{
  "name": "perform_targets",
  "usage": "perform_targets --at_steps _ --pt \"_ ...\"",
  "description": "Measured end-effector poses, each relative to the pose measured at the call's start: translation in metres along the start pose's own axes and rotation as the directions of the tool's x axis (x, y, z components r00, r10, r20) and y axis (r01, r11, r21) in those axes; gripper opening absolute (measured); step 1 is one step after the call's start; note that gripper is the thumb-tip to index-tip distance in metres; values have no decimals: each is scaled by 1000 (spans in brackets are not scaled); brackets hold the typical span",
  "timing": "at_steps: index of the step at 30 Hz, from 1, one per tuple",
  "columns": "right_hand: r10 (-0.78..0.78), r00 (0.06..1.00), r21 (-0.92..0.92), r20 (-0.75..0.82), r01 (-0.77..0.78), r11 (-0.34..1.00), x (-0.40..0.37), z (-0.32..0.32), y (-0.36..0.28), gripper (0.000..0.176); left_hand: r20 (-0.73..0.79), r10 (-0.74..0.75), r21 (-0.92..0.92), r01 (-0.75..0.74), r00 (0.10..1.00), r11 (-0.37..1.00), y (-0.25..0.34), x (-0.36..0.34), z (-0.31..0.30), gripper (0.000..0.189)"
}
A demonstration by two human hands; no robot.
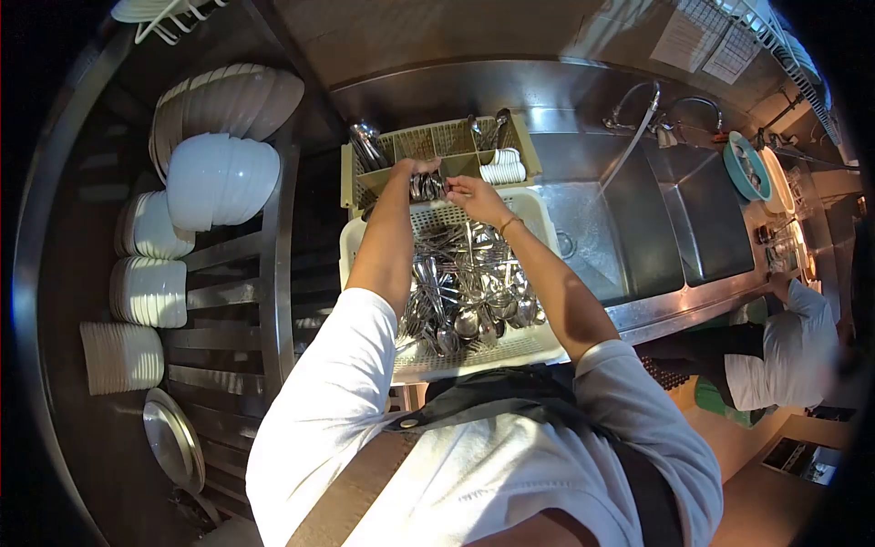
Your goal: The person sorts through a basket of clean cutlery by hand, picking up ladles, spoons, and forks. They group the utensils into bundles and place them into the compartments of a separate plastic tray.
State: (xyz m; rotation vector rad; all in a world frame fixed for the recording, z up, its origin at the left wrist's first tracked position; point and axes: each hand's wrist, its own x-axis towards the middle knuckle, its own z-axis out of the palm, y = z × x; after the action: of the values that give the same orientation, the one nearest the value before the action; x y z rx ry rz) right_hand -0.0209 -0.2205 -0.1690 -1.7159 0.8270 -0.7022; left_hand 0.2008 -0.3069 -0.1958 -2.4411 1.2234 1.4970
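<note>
Left: slatted metal rack (219,296), nested white bowls (223,187), smaller white dishes (149,292) stacked alongside, round trays or lids (169,439) nearer, can't tell which. Right: steel sink (638,232), hose (631,153) hanging over it, teal basin (732,162) just beyond. Papers (697,41) on wall. Co-worker (786,351), white top, at the far-right counter.

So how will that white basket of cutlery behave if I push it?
The white basket will probably feel heavy, being heaped with metal cutlery. The loose pieces lie jumbled, so they may shift. The basket's broad shape probably makes tipping unlikely.
</note>
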Motion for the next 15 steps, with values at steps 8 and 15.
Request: perform_targets --at_steps 8,15 --pt "-74 996 75 -53 78 994 3 4 6 32 -59 536 -571 -469 842 674 -34 2 15 76" --pt "-85 989 -83 -121 75 994 -2 -3 -5 30 -30 300 -722 -228 953 653 -24 -111 8 63"
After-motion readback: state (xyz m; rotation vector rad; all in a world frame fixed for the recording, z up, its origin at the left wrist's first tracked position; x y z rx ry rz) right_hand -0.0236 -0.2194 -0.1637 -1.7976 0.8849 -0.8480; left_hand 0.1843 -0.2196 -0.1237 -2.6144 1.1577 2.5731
